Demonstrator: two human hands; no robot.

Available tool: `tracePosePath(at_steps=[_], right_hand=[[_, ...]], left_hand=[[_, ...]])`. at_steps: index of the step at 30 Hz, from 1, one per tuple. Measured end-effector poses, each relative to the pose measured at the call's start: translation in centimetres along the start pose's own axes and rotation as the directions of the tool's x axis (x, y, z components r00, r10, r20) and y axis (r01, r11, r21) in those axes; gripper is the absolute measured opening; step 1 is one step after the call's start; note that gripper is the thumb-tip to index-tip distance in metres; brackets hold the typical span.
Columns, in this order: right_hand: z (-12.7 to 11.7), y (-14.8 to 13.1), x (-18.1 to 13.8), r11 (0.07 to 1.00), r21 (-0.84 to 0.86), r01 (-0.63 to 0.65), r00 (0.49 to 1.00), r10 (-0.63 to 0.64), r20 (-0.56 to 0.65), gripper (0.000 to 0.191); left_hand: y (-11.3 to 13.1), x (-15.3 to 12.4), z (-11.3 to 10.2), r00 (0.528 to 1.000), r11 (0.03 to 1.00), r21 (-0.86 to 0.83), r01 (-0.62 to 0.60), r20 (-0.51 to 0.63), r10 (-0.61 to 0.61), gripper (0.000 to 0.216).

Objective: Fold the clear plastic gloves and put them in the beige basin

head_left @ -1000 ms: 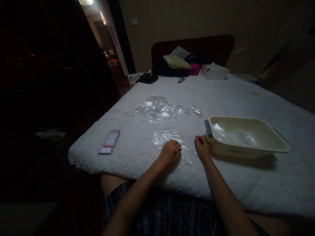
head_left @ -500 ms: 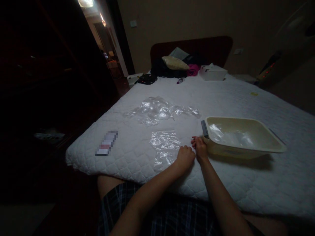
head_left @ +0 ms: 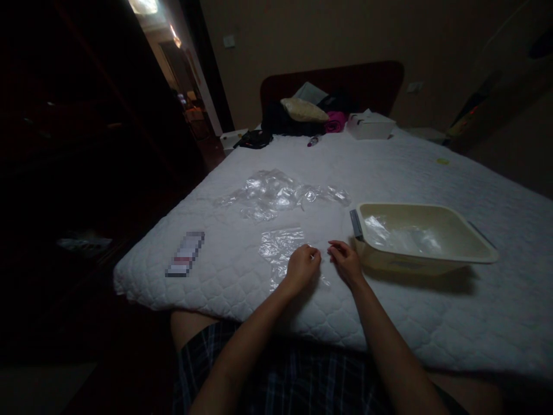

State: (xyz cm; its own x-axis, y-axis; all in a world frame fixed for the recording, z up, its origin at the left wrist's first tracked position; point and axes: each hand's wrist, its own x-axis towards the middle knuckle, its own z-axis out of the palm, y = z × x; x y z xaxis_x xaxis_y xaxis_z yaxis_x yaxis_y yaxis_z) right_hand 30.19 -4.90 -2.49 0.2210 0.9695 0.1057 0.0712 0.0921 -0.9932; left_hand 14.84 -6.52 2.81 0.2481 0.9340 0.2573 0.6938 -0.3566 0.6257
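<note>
A clear plastic bag (head_left: 280, 245) lies flat on the white quilted mattress (head_left: 242, 271) in front of me. My left hand (head_left: 303, 268) rests on the bag's near right part with its fingers curled in a pinch. My right hand (head_left: 344, 260) sits just to the right of it, fingers also pinched together; the bag's edge seems to run between the two hands, but the dim light hides what each pinch holds. A beige plastic tub (head_left: 466, 256) with clear plastic inside stands right of my right hand.
A heap of clear plastic bags (head_left: 276, 196) lies farther back on the mattress. A small flat packet (head_left: 185, 255) lies at the left near the bed's edge. Pillows, clothes and a white box (head_left: 370, 125) crowd the headboard. A dark doorway opens at the left.
My left hand slid right until it met my right hand, then drew back left a little. Both hands stay on the bag's near right edge.
</note>
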Motion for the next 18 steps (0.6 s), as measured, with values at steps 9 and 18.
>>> tracePosePath(at_steps=[9, 18], right_hand=[[0.3, 0.6, 0.0, 0.991, -0.103, 0.084, 0.962, -0.054, 0.266, 0.032], [-0.2, 0.4, 0.0, 0.965, -0.103, 0.24, 0.906, -0.185, 0.38, 0.033]], left_hand=[[-2.3, 0.5, -1.3, 0.989, 0.98, -0.136, 0.146, -0.005, -0.148, 0.027], [-2.7, 0.5, -0.3, 0.991, 0.946, -0.297, 0.132, 0.065, -0.118, 0.024]])
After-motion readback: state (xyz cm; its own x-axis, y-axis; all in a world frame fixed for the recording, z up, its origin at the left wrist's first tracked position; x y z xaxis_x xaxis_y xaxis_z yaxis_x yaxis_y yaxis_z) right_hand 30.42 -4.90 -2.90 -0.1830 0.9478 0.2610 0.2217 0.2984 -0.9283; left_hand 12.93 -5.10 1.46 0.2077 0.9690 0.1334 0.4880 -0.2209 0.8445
